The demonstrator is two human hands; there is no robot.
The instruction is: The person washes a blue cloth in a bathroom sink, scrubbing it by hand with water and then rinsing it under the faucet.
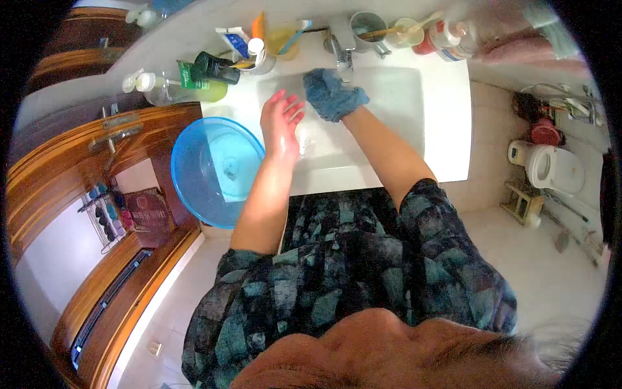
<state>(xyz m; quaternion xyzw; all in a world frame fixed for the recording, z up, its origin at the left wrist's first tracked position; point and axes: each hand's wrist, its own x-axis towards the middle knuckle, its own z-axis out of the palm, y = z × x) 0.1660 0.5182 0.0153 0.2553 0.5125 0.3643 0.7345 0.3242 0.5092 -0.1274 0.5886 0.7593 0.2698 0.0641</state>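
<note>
A wet-looking blue cloth covers my right hand over the white sink, just below the faucet. Only the wrist shows, and the cloth hides the fingers wrapped in it. My left hand is raised above the sink's left side, fingers spread and slightly curled, with nothing in it. It is apart from the cloth. Close to my left forearm, a translucent blue basin overlaps the counter's left edge.
Along the back of the counter stand a pump bottle, a green tube, a cup of toothpaste tubes, a grey mug and a yellowish cup. A toilet is on the right, a wooden door frame on the left.
</note>
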